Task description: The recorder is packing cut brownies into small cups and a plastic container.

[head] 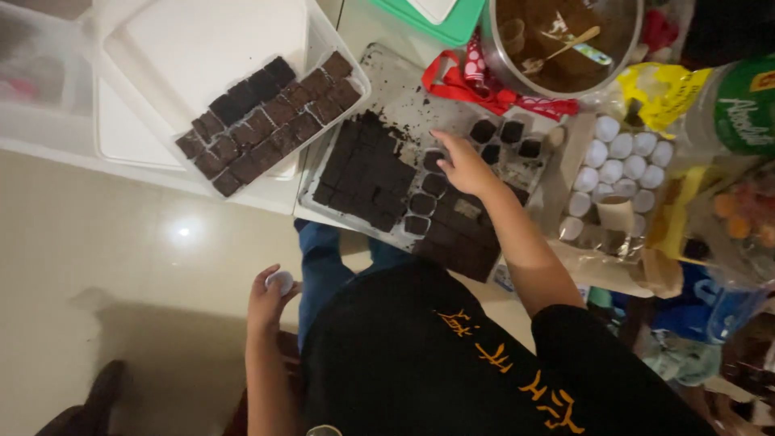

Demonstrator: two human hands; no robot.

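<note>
1. The left hand [270, 297] hangs low beside the person's knee, away from the table, with its fingers curled around a small white paper cup [282, 280]; the thumb and fingertips pinch it lightly.
2. The right hand [464, 165] reaches out over the metal tray [387, 85], palm down, with the fingers loosely spread and the fingertips touching or just above the brownie pieces; whether they pinch one cannot be told.
3. On the tray lies a dark slab of brownie [367, 173], cut into squares, on the side nearer the plastic container; crumbs are scattered over the bare metal above it.
4. Around the right hand, single brownie pieces in dark cups [506, 133] stand in loose rows across the tray.
5. A clear plastic container [169, 48] sits to the left of the tray, touching its edge, and holds rows of brownie squares [266, 121] along its near side.
6. To the right of the tray, a bag of stacked white paper cups [617, 165] lies open.
7. Above the tray stands a metal bowl [565, 40] of brown mixture with a spoon in it, resting by a red cloth [476, 81].
</note>
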